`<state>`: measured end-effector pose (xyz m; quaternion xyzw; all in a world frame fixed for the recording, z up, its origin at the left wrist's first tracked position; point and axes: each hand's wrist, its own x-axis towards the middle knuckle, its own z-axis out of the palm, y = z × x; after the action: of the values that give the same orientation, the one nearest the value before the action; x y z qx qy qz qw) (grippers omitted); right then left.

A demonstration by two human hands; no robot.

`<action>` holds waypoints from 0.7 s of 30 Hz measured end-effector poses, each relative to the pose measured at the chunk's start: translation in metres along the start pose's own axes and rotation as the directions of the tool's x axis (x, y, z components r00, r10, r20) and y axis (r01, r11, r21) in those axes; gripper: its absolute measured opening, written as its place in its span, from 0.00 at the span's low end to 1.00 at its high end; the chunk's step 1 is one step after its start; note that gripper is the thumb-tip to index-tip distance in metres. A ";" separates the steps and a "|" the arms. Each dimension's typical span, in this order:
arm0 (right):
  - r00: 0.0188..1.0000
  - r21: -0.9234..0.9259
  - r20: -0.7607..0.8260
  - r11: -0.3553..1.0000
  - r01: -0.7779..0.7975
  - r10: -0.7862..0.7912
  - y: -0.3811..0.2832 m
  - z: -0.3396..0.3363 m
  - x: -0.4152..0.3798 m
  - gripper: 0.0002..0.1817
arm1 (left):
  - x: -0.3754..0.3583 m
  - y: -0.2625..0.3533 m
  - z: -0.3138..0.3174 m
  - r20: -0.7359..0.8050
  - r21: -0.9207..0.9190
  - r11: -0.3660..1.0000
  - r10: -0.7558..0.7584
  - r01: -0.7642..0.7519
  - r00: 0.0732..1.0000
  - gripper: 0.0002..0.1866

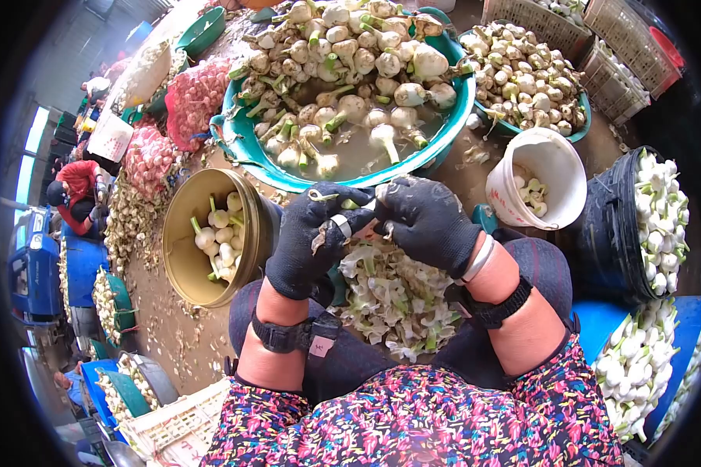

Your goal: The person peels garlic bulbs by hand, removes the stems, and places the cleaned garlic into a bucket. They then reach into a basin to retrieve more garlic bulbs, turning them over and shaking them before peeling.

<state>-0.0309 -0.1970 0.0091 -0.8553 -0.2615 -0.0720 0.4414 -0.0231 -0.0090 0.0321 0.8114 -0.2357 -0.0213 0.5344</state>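
1. Tan bucket (181, 261) holds peeled bulbs (225, 235)
2. Your left hand (313, 237) curls closed around a garlic piece (350, 205), just nearer you than the teal basin (284, 178)
3. Your right hand (430, 223) pinches that piece, fingers bent
4. White bucket (565, 175) stands beyond

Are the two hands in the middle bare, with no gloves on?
No, the left hand and the right hand both wear dark gloves reaching toward the wrists.

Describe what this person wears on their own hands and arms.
The left hand and right hand wear black gloves. Each arm has a black strap, the left also a pale tag, the right a pale bracelet. Dark sleeves show pink and yellow flecks.
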 end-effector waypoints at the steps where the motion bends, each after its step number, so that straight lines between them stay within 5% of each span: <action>1: 1.000 0.001 0.001 1.000 0.003 -0.003 -0.001 0.002 -0.001 0.04 | -0.001 -0.001 -0.001 -0.002 0.002 1.000 0.000 0.000 1.000 0.09; 3: 1.000 -0.220 0.017 0.976 -0.002 0.006 -0.005 0.010 -0.003 0.04 | -0.002 -0.001 -0.007 -0.031 -0.324 0.903 -0.309 0.283 0.951 0.11; 5: 0.999 -0.154 0.032 0.988 0.026 -0.021 -0.005 0.006 -0.006 0.05 | 0.000 -0.007 -0.018 -0.124 -0.619 0.769 -0.295 0.158 0.948 0.14; 7: 0.965 -0.119 -0.262 0.992 -0.037 0.005 0.016 0.002 -0.006 0.05 | 0.001 -0.015 -0.033 -0.180 -0.564 0.815 -0.281 0.135 0.943 0.15; 8: 0.953 0.000 -0.251 0.985 -0.173 0.168 0.024 -0.011 -0.005 0.05 | -0.001 -0.016 -0.034 -0.193 -0.560 0.819 -0.274 0.124 0.942 0.15; 9: 0.917 0.115 -0.221 0.943 -0.313 0.332 0.029 -0.022 -0.005 0.04 | -0.004 -0.017 -0.031 -0.175 -0.653 0.754 -0.243 0.072 0.954 0.15; 11: 0.940 0.187 -0.041 0.927 -0.325 0.338 0.022 -0.022 -0.007 0.07 | -0.005 -0.021 -0.023 -0.151 -0.741 0.671 -0.204 0.026 0.967 0.16; 13: 0.897 0.054 0.338 0.946 -0.320 0.284 0.005 -0.016 -0.008 0.09 | -0.001 -0.021 -0.016 -0.200 -0.487 0.872 -0.167 0.051 0.965 0.16; 15: 0.847 0.024 0.407 0.923 -0.384 0.342 0.002 -0.011 -0.003 0.07 | -0.001 -0.011 -0.013 -0.236 -0.489 0.871 -0.183 0.046 0.954 0.15; 17: 0.959 0.318 -0.090 0.920 -0.229 0.270 0.006 -0.004 -0.002 0.08 | -0.001 -0.007 -0.014 -0.170 -0.327 0.943 -0.129 0.068 0.977 0.14; 18: 0.949 0.521 -0.174 0.843 -0.138 0.263 0.010 0.002 -0.001 0.11 | -0.002 -0.002 -0.012 -0.156 -0.318 0.946 -0.125 0.070 0.980 0.12; 21: 0.953 0.620 -0.209 0.784 -0.043 0.218 -0.003 0.000 0.004 0.11 | -0.003 -0.008 -0.008 -0.058 -0.483 0.859 -0.224 0.169 0.973 0.11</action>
<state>-0.0292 -0.1938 0.0124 -0.6661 -0.1480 -0.0684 0.7279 -0.0206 0.0013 0.0275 0.6755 -0.1092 -0.0873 0.7240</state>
